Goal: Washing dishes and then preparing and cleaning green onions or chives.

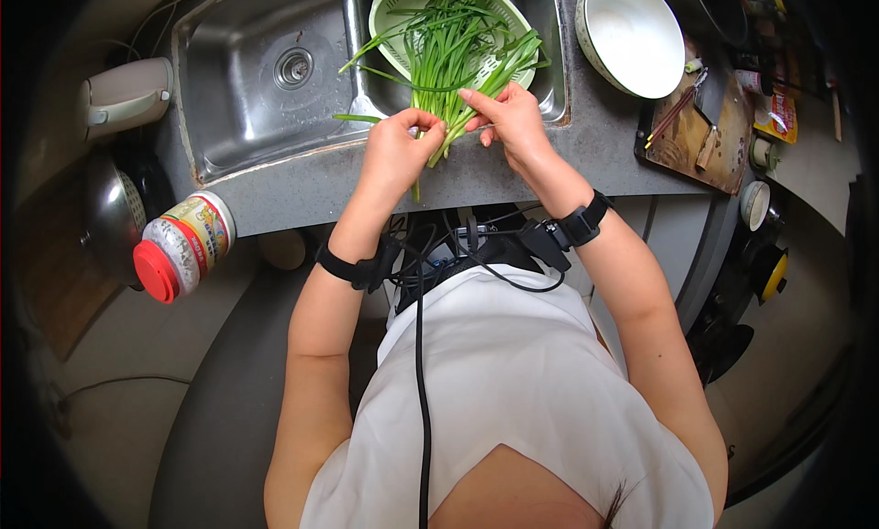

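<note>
A bunch of long green garlic chives (446,62) lies over a pale green plastic colander (525,76) in the right sink basin. Their pale stem ends stick out over the front rim of the counter. My left hand (402,144) pinches stems near their cut ends, thumb against forefinger. Just beside it, my right hand (511,120) grips a few stalks that slant up to the right across the colander. The fingertips of both hands are close together, and leaves and fingers partly hide what each one pinches. One loose leaf pokes out left of my left hand.
The left steel basin (233,69) has a drain. A white bowl (635,38) stands right of the sink, near a wooden cutting board (728,138) with a cleaver (711,103) and chopsticks (669,117). At left are a red-lidded jar (185,247) and an electric kettle (127,96).
</note>
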The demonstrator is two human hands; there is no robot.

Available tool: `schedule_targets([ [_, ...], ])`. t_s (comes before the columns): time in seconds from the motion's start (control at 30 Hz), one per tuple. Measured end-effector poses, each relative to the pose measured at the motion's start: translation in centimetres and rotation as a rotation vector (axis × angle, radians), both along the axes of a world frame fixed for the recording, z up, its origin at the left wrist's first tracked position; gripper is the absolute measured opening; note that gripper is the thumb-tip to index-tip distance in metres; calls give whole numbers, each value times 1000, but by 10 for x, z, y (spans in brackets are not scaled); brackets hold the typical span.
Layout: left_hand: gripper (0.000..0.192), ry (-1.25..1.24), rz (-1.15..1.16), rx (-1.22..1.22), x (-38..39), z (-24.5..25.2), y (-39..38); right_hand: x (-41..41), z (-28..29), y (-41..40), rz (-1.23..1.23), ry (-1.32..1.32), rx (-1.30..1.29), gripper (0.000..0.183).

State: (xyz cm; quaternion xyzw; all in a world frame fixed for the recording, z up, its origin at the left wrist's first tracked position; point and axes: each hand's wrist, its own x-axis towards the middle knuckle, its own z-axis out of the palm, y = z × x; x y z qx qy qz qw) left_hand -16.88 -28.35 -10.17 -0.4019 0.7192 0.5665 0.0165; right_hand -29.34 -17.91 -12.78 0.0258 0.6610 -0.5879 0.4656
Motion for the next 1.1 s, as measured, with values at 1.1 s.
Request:
schedule_targets([
  [1.1,16,58,161,320,3,-2,-7,0,12,-6,-27,87,-79,22],
])
